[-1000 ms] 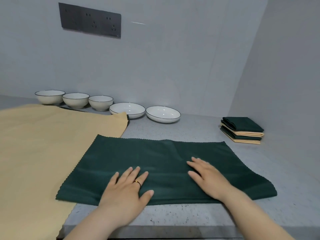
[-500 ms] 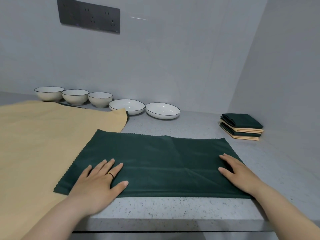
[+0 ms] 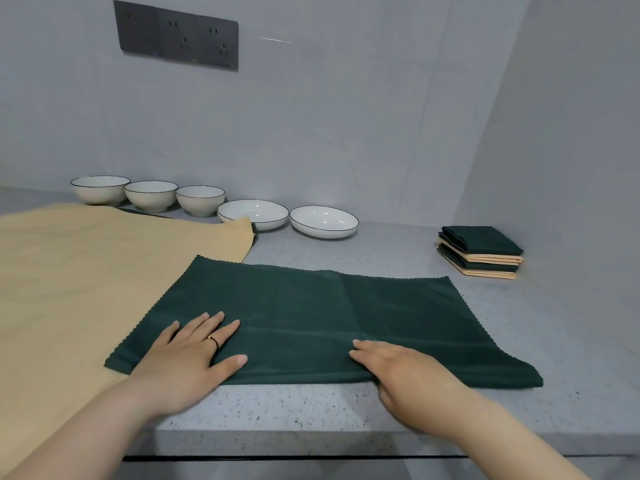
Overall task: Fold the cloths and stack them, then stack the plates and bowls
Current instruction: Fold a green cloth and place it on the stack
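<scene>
Head view: left hand (image 3: pixel 187 358) is lying flat, fingers spread, pressing the near-left part of the green cloth (image 3: pixel 329 317); right hand (image 3: pixel 405 379) is resting straight-fingered on its near edge, gripping nothing. Cloth is sitting half-folded on the counter (image 3: pixel 346 410), so smoothing looks underway; next fold is calling for pinching a short end and carrying it across. Outward: beige cloth (image 3: pixel 69 289) is lying left, folded stack (image 3: pixel 481 251) far right, bowls (image 3: pixel 150 195) and plates (image 3: pixel 323 221) unstacked.
</scene>
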### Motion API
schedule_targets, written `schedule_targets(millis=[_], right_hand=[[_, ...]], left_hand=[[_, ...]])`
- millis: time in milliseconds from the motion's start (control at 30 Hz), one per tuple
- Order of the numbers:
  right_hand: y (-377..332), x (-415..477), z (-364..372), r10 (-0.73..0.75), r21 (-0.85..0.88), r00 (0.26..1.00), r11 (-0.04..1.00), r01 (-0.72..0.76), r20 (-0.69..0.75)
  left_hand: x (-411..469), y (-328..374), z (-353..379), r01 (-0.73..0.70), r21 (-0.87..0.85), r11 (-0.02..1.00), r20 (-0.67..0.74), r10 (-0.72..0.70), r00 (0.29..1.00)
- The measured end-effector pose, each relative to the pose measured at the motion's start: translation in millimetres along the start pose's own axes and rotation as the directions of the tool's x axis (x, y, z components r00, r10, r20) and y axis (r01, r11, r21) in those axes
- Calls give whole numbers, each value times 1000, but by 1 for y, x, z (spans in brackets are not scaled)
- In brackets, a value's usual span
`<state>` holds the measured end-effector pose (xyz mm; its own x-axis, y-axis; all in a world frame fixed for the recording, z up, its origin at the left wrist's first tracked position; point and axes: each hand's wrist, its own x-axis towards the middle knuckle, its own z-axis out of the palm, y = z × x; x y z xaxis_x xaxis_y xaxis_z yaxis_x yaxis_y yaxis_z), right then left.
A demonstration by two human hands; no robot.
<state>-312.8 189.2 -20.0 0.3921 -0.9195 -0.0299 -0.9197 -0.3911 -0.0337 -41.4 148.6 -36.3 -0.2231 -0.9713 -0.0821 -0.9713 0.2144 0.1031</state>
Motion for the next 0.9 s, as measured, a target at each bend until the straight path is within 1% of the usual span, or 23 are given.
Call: schedule_targets(millis=[67, 100, 133, 233, 267, 333, 367, 467, 500, 533, 567, 600, 633, 700, 833, 900], right_hand=[[6, -4, -5, 41, -15, 999, 999, -41, 19], [10, -5, -5, 49, -22, 999, 999, -48, 16], [12, -7, -5, 63, -9, 998, 998, -63, 23], [19, -7, -4, 72, 45, 997, 996, -73, 29], [19, -7, -7, 71, 73, 997, 995, -73, 24], [21, -5, -13, 87, 140, 996, 986, -87, 10], [22, -4, -15, 94, 160, 995, 983, -95, 14], [28, 1, -22, 123, 219, 992, 967, -129, 44], [30, 2, -25, 136, 233, 989, 961, -148, 64], [32, 2, -28, 144, 248, 986, 955, -159, 80], [35, 2, -32, 145, 261, 986, 951, -163, 86], [38, 3, -36, 139, 272, 986, 949, -158, 89], [42, 5, -40, 133, 280, 987, 948, -154, 93], [49, 10, -50, 143, 310, 986, 937, -164, 91], [68, 30, -66, 221, 383, 972, 893, -236, 84], [80, 45, -70, 258, 400, 964, 878, -262, 66]], left_hand=[[-1, 0, -1, -15, -28, 999, -6, 15, 1000], [-1, 1, -3, -28, -68, 997, -29, 26, 999], [-2, 2, -4, -48, -105, 993, -59, 42, 997], [-7, 10, -8, -133, -119, 984, -117, 119, 986], [-9, 16, -9, -187, -105, 977, -145, 171, 975], [-10, 31, -12, -311, -22, 950, -218, 299, 929], [-9, 36, -12, -337, -4, 942, -208, 328, 921], [-3, 37, -5, -419, 96, 903, -244, 429, 869], [-4, 36, -6, -410, 116, 905, -239, 426, 873], [-5, 33, -10, -389, 95, 916, -209, 400, 892], [-4, 29, -15, -381, 79, 921, -226, 388, 893], [3, 24, -18, -416, 99, 904, -288, 426, 858], [10, 17, -20, -419, 102, 902, -287, 430, 856], [18, 9, -33, -379, 23, 925, -173, 377, 910], [43, -5, -61, -276, -178, 944, -69, 268, 961], [63, -6, -70, -240, -240, 941, -57, 233, 971]])
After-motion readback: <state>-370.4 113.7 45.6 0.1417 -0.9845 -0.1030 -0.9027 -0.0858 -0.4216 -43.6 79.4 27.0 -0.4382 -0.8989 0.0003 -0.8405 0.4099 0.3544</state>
